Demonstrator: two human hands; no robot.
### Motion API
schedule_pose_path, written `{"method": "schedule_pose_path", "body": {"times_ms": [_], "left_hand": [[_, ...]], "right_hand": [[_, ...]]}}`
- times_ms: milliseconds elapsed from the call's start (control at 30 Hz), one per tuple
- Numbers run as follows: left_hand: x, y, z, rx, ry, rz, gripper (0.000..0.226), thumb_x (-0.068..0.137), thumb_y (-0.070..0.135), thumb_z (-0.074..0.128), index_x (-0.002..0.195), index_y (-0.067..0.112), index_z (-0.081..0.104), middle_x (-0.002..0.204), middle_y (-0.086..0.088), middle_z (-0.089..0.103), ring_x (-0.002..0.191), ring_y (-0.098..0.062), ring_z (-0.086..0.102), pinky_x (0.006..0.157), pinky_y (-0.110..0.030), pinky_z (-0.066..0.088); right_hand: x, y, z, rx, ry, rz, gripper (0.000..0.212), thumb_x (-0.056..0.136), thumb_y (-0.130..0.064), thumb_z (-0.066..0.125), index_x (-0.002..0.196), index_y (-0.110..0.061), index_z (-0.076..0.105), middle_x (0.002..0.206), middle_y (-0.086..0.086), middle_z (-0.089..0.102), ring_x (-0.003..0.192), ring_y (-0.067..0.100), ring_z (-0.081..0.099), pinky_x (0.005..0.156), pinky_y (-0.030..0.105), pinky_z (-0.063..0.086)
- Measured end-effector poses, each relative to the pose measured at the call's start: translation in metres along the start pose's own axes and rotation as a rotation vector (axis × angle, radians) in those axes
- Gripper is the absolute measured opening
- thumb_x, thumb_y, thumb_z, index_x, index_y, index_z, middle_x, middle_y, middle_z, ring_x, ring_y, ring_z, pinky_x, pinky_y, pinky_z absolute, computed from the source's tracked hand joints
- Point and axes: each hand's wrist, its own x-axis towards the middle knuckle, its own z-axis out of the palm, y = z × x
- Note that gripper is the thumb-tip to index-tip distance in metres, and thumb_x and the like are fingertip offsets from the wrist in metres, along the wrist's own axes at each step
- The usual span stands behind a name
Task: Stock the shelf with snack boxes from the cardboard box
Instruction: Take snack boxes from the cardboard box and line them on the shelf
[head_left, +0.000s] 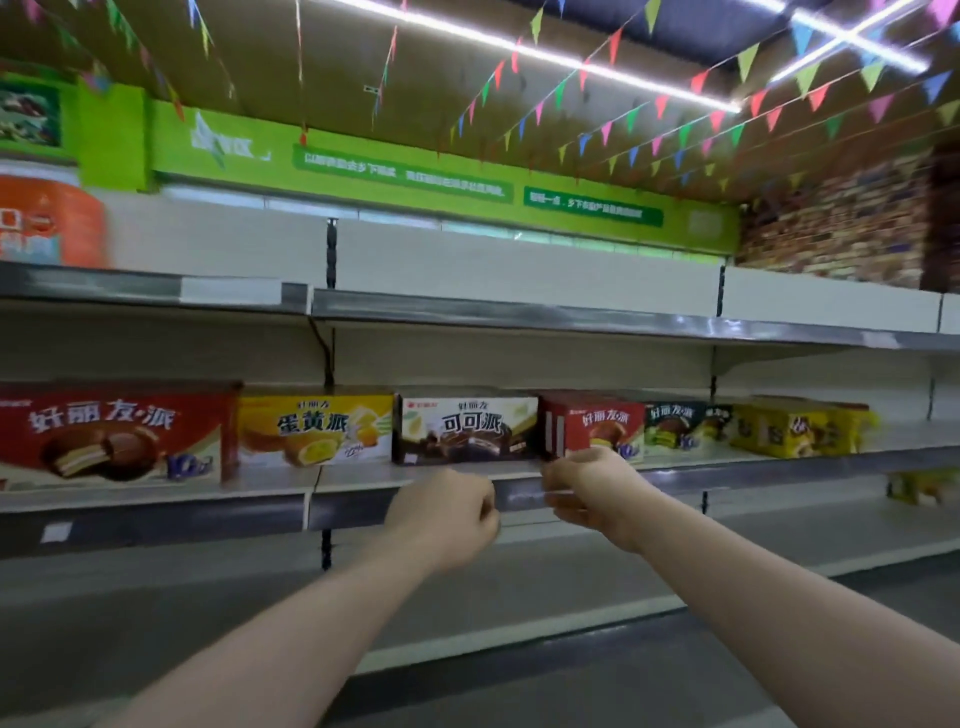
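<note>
At the shelf's front lip the right hand (587, 480) meets the lower front corner of the small red box (592, 428). Its fingers (563, 506) are curled and seem to pinch that corner or the lip beneath it; the frame is blurred, so I cannot tell which, nor whether they truly grip. The left hand (447, 514) hangs just below the shelf (260, 491) edge, fingers curled into a loose fist with nothing in them, near the dark box (467, 431) but apart from it.

Judging by this, the right hand is squaring the red box up to the row, while the left waits free.

Each snack box stands on its long bottom edge, printed face out to the aisle, long axis running left to right along the shelf, so shoppers read the front. The red box appears to be the front one of a short stack going back in depth, turned slightly so its left end shows. Left of the dark box stand a yellow box (317, 428) and a large red box (114, 436), edge to edge. Right of the small red box come a green box (672, 423) and yellow packs (800, 426), set further back.

No cardboard box is in view, and the upper shelf (519, 309) above holds no boxes across the middle.
</note>
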Motion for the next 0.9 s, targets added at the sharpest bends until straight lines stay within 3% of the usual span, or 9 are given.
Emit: {"method": "schedule_pose_path", "body": {"times_ms": [200, 300, 400, 567, 633, 700, 767, 833, 900], "left_hand": [[0.022, -0.016, 0.009, -0.050, 0.035, 0.025, 0.019, 0.092, 0.034, 0.048, 0.097, 0.026, 0.065, 0.095, 0.004, 0.067, 0.087, -0.019, 0.062, 0.074, -0.033, 0.054], [0.045, -0.029, 0.007, -0.091, 0.068, 0.004, 0.019, 0.091, 0.032, 0.050, 0.100, 0.025, 0.066, 0.095, 0.004, 0.068, 0.084, -0.019, 0.063, 0.076, -0.036, 0.056], [0.067, -0.034, 0.012, -0.102, 0.053, -0.013, 0.021, 0.091, 0.032, 0.052, 0.107, 0.026, 0.065, 0.103, 0.002, 0.067, 0.091, -0.020, 0.062, 0.081, -0.036, 0.055], [0.105, -0.038, 0.021, 0.022, 0.063, 0.058, 0.023, 0.090, 0.032, 0.053, 0.110, 0.023, 0.062, 0.109, 0.001, 0.063, 0.102, -0.022, 0.058, 0.086, -0.036, 0.050], [0.125, -0.038, 0.026, 0.085, 0.060, 0.071, 0.031, 0.091, 0.034, 0.053, 0.119, 0.022, 0.057, 0.119, -0.002, 0.059, 0.112, -0.023, 0.054, 0.092, -0.037, 0.047], [0.147, -0.039, 0.033, 0.127, 0.044, 0.041, 0.045, 0.092, 0.035, 0.053, 0.134, 0.021, 0.047, 0.135, -0.004, 0.051, 0.125, -0.023, 0.046, 0.102, -0.037, 0.041], [0.169, -0.040, 0.043, 0.135, 0.041, -0.011, 0.059, 0.092, 0.039, 0.053, 0.146, 0.023, 0.033, 0.149, -0.003, 0.038, 0.136, -0.023, 0.035, 0.112, -0.036, 0.032], [0.190, -0.041, 0.050, 0.134, 0.019, -0.063, 0.071, 0.091, 0.044, 0.056, 0.151, 0.025, 0.023, 0.157, -0.001, 0.025, 0.143, -0.023, 0.025, 0.118, -0.035, 0.022], [0.210, -0.046, 0.055, 0.200, -0.051, -0.093, 0.083, 0.087, 0.053, 0.060, 0.153, 0.025, 0.017, 0.161, 0.000, 0.013, 0.147, -0.021, 0.014, 0.120, -0.037, 0.010]], "right_hand": [[0.029, 0.013, 0.001, 0.029, 0.048, -0.001, 0.014, 0.096, -0.002, 0.048, 0.100, 0.002, 0.060, 0.081, 0.013, 0.060, 0.071, 0.019, 0.059, 0.064, 0.026, 0.051], [0.047, 0.004, 0.007, 0.044, 0.083, -0.042, 0.019, 0.095, -0.001, 0.047, 0.108, 0.006, 0.060, 0.093, 0.019, 0.066, 0.075, 0.022, 0.060, 0.065, 0.029, 0.058], [0.079, -0.007, 0.013, 0.019, 0.116, -0.068, 0.024, 0.094, -0.002, 0.048, 0.114, 0.004, 0.060, 0.106, 0.017, 0.067, 0.087, 0.023, 0.064, 0.082, 0.038, 0.056], [0.135, -0.025, 0.010, -0.060, 0.097, -0.167, 0.025, 0.091, -0.009, 0.052, 0.110, 0.002, 0.063, 0.095, 0.013, 0.062, 0.080, 0.023, 0.059, 0.071, 0.034, 0.050], [0.163, -0.029, 0.002, -0.005, 0.086, -0.197, 0.018, 0.091, -0.009, 0.051, 0.103, -0.002, 0.063, 0.091, 0.013, 0.061, 0.077, 0.022, 0.059, 0.071, 0.034, 0.051], [0.192, -0.035, -0.006, 0.033, 0.087, -0.213, 0.012, 0.091, -0.008, 0.050, 0.091, -0.008, 0.062, 0.092, 0.011, 0.060, 0.084, 0.024, 0.059, 0.085, 0.040, 0.054], [0.220, -0.043, -0.010, 0.026, 0.072, -0.225, 0.019, 0.093, -0.010, 0.050, 0.076, -0.017, 0.054, 0.090, 0.007, 0.060, 0.087, 0.023, 0.060, 0.092, 0.039, 0.052], [0.242, -0.050, -0.006, -0.179, 0.034, -0.245, 0.029, 0.096, -0.012, 0.047, 0.068, -0.020, 0.045, 0.076, -0.001, 0.051, 0.070, 0.013, 0.052, 0.082, 0.030, 0.047], [0.258, -0.054, 0.005, -0.426, -0.028, -0.247, 0.029, 0.097, -0.014, 0.045, 0.068, -0.016, 0.047, 0.074, 0.000, 0.049, 0.063, 0.010, 0.045, 0.072, 0.028, 0.043]]}}
